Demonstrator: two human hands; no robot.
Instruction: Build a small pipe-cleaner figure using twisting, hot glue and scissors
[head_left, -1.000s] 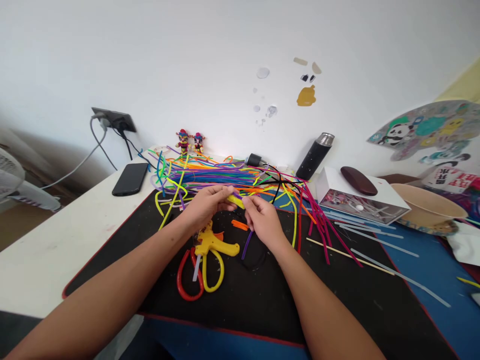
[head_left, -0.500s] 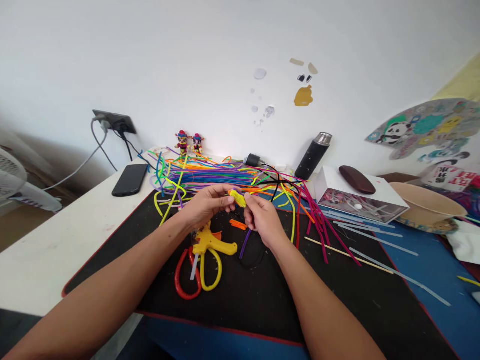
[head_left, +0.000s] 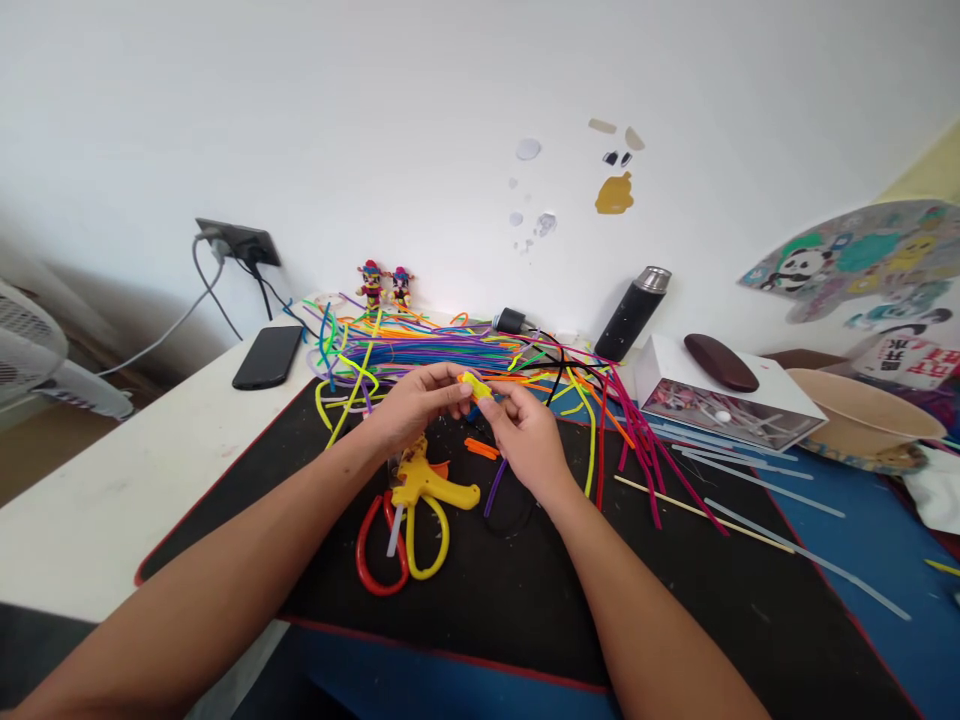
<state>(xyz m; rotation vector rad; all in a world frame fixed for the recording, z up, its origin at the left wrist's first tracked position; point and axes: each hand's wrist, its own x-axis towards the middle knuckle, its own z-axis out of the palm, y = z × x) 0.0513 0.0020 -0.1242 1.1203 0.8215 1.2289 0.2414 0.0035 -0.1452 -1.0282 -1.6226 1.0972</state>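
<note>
A small yellow piece of bent pipe cleaner [head_left: 475, 386], with a bit of orange at its left end, is pinched between both hands above the black mat. My left hand [head_left: 424, 402] is closed on its left side, thumb and fingertips together. On its right side, my right hand [head_left: 525, 430] grips with thumb and curled fingers. Below the hands lie short orange pipe cleaner pieces [head_left: 481, 449] and a purple strand [head_left: 495, 488]. A yellow glue gun [head_left: 435, 487] rests on scissors with red and yellow handles [head_left: 427, 540], nearer to me.
Behind the hands spreads a pile of coloured pipe cleaners [head_left: 427, 352], with two small figures [head_left: 371, 285] behind it. A phone [head_left: 268, 357] lies left. To the right are a black flask [head_left: 634, 315], a white box [head_left: 735, 400], glue sticks [head_left: 810, 560] and a wooden skewer [head_left: 705, 513].
My right thumb and fingers have shifted over the yellow piece, which has turned slightly. The whole view has moved a little, so the scene sits slightly further right.
</note>
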